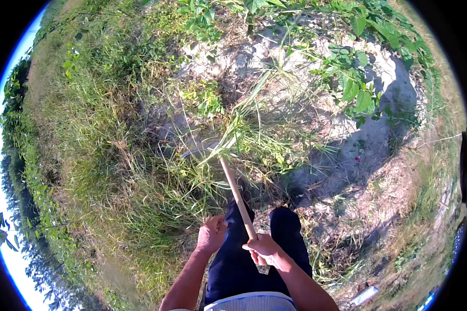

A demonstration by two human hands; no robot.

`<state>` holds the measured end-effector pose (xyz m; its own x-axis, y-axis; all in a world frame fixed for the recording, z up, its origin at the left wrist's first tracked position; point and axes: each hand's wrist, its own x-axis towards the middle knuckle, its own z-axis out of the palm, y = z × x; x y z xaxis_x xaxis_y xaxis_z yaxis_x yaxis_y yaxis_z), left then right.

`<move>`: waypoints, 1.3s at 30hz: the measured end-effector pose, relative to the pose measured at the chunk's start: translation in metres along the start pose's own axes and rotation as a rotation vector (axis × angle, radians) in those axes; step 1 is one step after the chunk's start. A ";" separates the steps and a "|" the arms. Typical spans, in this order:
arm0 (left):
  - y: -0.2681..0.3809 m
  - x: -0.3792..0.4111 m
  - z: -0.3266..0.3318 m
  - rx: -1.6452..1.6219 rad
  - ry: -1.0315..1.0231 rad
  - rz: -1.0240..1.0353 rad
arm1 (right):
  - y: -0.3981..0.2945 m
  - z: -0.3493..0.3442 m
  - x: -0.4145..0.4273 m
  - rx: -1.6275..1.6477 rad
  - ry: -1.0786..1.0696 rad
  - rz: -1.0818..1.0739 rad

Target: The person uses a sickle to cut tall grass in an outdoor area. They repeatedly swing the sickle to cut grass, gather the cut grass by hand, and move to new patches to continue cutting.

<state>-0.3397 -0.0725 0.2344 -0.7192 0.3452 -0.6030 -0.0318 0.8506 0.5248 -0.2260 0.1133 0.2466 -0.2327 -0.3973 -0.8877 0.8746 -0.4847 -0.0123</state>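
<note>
My right hand (265, 250) grips the lower end of a pale wooden handle (236, 194) in front of my thighs. The handle slants up and away to a grey metal blade (202, 149), apparently a sickle's, which points left and is blurred. Long green grass stems (237, 130) lie across the joint of handle and blade, hiding part of it. Beside my left knee, my left hand (212, 235) is curled into a loose fist, with nothing visible in it. Dense standing grass (163, 206) grows just beyond that hand.
Bare sandy soil (389, 85) spreads at the upper right, with broad-leaved green plants (352, 87) growing on it. My legs in dark trousers (237, 268) are below the handle. A pale flat object (364, 296) lies at the lower right. Bushes (15, 163) line the left.
</note>
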 end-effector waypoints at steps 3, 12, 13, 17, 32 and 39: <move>0.043 0.039 0.003 0.026 -0.029 0.163 | 0.003 -0.003 0.008 -0.122 -0.064 0.028; -0.039 0.226 -0.018 0.427 0.132 0.299 | 0.027 0.038 0.030 -0.199 -0.143 0.121; -0.068 0.242 -0.033 0.445 0.218 0.265 | 0.031 0.044 0.035 -0.192 -0.141 0.135; -0.164 0.249 -0.105 0.423 0.035 -0.431 | 0.019 0.057 0.054 -0.113 -0.006 0.184; -0.283 0.143 -0.038 0.571 -0.427 -0.741 | 0.028 0.042 0.246 -0.796 0.429 -0.149; -0.303 0.130 -0.030 0.502 -0.253 -0.680 | 0.060 0.020 0.319 -0.473 0.069 -0.039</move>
<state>-0.4447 -0.2977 0.0149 -0.4785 -0.2722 -0.8348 -0.0459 0.9572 -0.2858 -0.2565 -0.0577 -0.0286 -0.2540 -0.3252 -0.9109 0.9672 -0.0843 -0.2397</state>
